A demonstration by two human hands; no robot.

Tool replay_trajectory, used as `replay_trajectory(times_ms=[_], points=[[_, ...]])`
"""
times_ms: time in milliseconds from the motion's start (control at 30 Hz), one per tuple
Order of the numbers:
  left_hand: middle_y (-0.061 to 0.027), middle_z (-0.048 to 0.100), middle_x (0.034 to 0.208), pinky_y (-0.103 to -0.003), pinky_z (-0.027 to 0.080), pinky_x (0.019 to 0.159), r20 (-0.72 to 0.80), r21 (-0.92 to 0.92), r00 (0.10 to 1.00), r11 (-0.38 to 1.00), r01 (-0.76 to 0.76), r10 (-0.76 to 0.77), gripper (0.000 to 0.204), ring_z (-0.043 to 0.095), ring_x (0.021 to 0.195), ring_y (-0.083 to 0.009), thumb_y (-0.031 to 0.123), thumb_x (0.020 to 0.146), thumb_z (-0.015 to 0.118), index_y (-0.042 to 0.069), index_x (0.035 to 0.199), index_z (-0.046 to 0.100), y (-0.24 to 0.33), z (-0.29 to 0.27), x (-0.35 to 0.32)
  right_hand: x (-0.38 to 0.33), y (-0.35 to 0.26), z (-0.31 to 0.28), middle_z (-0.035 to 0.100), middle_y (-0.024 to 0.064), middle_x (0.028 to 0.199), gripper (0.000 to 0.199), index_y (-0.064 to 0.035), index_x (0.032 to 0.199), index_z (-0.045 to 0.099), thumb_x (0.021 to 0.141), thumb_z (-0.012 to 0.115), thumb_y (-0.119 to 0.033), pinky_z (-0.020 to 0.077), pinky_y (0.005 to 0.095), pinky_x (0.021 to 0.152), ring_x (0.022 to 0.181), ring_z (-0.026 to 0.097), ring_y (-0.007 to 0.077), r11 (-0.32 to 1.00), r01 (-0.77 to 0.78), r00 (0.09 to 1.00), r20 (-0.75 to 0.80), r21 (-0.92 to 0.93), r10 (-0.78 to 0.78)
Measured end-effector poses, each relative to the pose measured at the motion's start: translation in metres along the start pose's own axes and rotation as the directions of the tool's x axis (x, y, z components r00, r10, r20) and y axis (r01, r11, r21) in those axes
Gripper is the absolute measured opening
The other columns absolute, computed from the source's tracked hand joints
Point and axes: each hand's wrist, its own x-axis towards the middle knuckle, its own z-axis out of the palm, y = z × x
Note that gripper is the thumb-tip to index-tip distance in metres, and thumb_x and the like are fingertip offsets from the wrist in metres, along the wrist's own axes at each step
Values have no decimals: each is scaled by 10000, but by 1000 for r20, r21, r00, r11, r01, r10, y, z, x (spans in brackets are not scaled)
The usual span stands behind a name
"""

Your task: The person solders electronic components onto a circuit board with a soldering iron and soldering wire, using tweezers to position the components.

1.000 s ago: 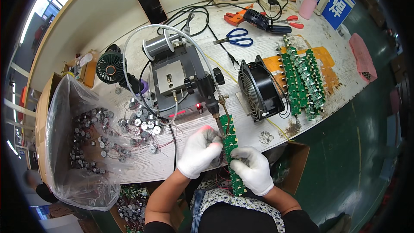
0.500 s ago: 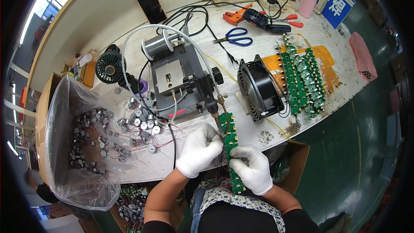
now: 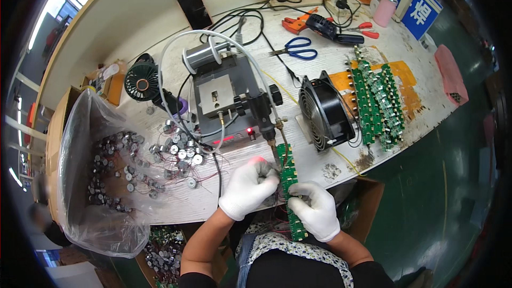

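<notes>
A long strip of green circuit boards (image 3: pixel 288 175) lies lengthwise in front of me, its far end under the tip of a soldering iron (image 3: pixel 263 120) clamped to a black solder-feeding machine (image 3: pixel 216 96). My right hand (image 3: pixel 319 213), in a white glove, grips the strip's right edge between thumb and fingers. On the left side, beside the iron's tip, my gloved left hand (image 3: pixel 246 189) is closed in a pinch. What its fingertips hold is hidden; thin red wires show below it. A red lamp (image 3: pixel 249 130) glows on the machine.
Small round motors (image 3: pixel 181 152) with red wires spill from a plastic-lined box (image 3: pixel 80 181) at left. A black square fan (image 3: pixel 325 112) stands right of the iron, with more board strips (image 3: pixel 376 101) beyond. Blue-handled scissors (image 3: pixel 298 48), pliers and cables lie at the back.
The red lamp on the machine has lit, and a red glow falls on my left glove. The whole view has shifted slightly; both hands keep nearly the same places on the strip.
</notes>
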Motion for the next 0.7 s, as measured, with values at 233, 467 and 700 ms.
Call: replay_trajectory(times_ms=[233,467,700], points=[[-94,651,873,-256,497,631,-398,338,708,811,-478,583,142,616,695,-158,-30,764,693,5,875,612,-25,-28,-34,1,5,-3,642,104,906,206,7,976,654,776,668,-39,514,253,649,703,623,136,993,25,997,-66,-119,-33],[-96,624,812,-285,493,588,-500,740,539,658,-140,678,141,611,646,-207,-8,736,730,37,831,636,-29,-66,-51,1,9,0,642,102,913,216,23,980,646,770,663,-24,512,248,645,695,620,129,995,17,998,-59,-96,-23],[-48,559,829,-389,487,642,-303,902,773,430,43,557,142,582,774,-259,203,754,708,127,865,665,-29,-61,-34,0,6,3,643,109,915,219,25,987,641,776,662,-28,512,249,646,701,619,128,992,18,999,-42,-127,-24]])
